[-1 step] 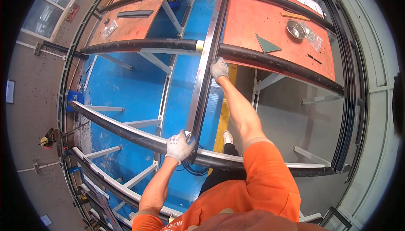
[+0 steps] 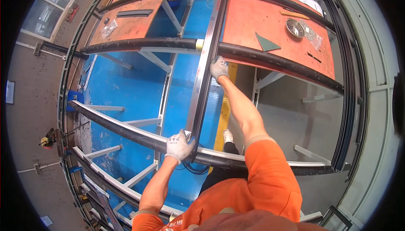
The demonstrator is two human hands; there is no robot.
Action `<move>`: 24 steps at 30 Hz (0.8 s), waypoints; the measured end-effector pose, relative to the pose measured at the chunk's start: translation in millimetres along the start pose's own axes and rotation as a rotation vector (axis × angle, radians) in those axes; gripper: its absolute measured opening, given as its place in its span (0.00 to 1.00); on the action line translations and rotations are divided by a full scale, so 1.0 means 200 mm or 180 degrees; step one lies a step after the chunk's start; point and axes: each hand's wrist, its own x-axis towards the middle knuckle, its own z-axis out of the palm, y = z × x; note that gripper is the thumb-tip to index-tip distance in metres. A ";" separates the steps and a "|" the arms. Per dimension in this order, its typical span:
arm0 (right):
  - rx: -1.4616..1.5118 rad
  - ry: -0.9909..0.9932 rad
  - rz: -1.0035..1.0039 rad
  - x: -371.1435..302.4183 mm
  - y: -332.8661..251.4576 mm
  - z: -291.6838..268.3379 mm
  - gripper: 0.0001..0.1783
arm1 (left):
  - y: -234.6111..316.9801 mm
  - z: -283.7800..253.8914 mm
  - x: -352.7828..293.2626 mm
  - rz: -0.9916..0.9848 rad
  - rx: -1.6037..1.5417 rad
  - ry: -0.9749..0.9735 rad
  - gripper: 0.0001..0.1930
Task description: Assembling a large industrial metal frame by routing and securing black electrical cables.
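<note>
A long metal profile (image 2: 201, 79), silver on one face and dark along its right side, runs away from me across the black padded rails (image 2: 270, 56). My left hand (image 2: 180, 147), in a grey-white glove, is closed around its near end, thumb over the top. Farther up, my right hand (image 2: 219, 68), gloved alike, grips the dark right side just short of the middle rail; its fingertips are partly hidden by the profile. Dark cables (image 2: 196, 168) hang below the near end.
On the right orange board (image 2: 244, 17) lie a metal bowl (image 2: 295, 28), a green triangular piece (image 2: 267, 43) and a clear bag (image 2: 314, 40) of small parts. Dark profiles (image 2: 344, 125) line the right side. Short dark bars (image 2: 135, 14) rest on the left board (image 2: 95, 36).
</note>
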 end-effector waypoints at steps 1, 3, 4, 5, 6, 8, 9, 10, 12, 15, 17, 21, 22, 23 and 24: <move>-0.0081 -0.0114 -0.0011 -0.04 0.02 0.02 0.22 | -0.01 0.00 -0.04 -0.0047 -0.0004 -0.0039 0.31; -0.0251 -0.0194 -0.0008 -0.02 0.09 -0.03 0.25 | 0.02 0.00 -0.05 0.0006 -0.0004 -0.0073 0.31; -0.0339 -0.0215 0.0007 -0.01 0.13 -0.07 0.26 | 0.04 0.00 -0.05 0.0055 -0.0001 -0.0091 0.32; -0.0284 -0.0364 0.0027 -0.05 0.16 -0.10 0.29 | 0.02 0.03 -0.08 0.0113 0.0051 0.0003 0.31; -0.0224 -0.0525 0.0030 -0.14 0.18 -0.12 0.31 | -0.02 0.07 -0.11 0.0153 0.0097 0.0106 0.31; 0.0026 -0.0798 -0.0016 -0.36 0.16 -0.21 0.29 | -0.11 0.14 -0.21 0.0141 0.0146 0.0206 0.29; 0.0106 -0.0883 -0.0171 -0.44 0.21 -0.29 0.28 | -0.13 0.16 -0.23 0.0151 0.0187 0.0298 0.27; 0.0195 -0.0840 -0.0225 -0.53 0.26 -0.36 0.26 | -0.13 0.16 -0.26 0.0212 0.0182 0.0296 0.27; 0.0166 -0.0846 -0.0321 -0.69 0.37 -0.51 0.24 | -0.15 0.16 -0.33 0.0146 0.0115 0.0151 0.27; 0.0157 -0.0740 0.0019 -0.93 0.54 -0.73 0.19 | -0.19 0.17 -0.43 0.0019 0.0027 0.0034 0.27; 0.0091 -0.0739 0.0066 -1.02 0.67 -0.84 0.16 | -0.22 0.20 -0.48 0.0048 0.0037 0.0007 0.26; 0.0282 -0.0695 0.0257 -1.19 0.69 -0.97 0.15 | -0.29 0.28 -0.66 -0.0001 0.0021 -0.0033 0.25; 0.0252 -0.0704 0.0247 -1.21 0.68 -0.99 0.15 | -0.31 0.30 -0.70 -0.0008 0.0025 0.0001 0.24; 0.0222 -0.0716 0.0237 -1.22 0.68 -0.99 0.14 | -0.32 0.32 -0.74 -0.0018 0.0030 0.0033 0.24; 0.0194 -0.0732 0.0226 -1.24 0.68 -0.99 0.14 | -0.34 0.33 -0.78 -0.0032 0.0037 0.0063 0.23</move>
